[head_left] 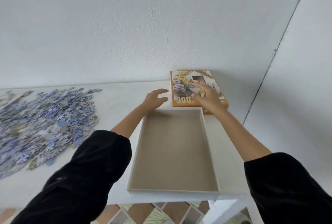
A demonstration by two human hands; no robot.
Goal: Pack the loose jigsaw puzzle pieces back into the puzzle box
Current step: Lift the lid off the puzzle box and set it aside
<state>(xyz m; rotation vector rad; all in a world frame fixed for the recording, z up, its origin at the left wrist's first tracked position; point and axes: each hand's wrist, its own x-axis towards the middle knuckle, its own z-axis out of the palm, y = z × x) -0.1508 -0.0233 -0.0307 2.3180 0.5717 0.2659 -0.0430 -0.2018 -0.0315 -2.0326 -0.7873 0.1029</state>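
Both arms outstretched, left hand [156, 98] loosely curled — right hand [208, 97] fingers spread

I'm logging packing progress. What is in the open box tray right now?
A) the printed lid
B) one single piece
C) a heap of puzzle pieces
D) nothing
D: the box tray shows only its bare brown floor, while the puzzle pieces lie heaped on the table to its left.
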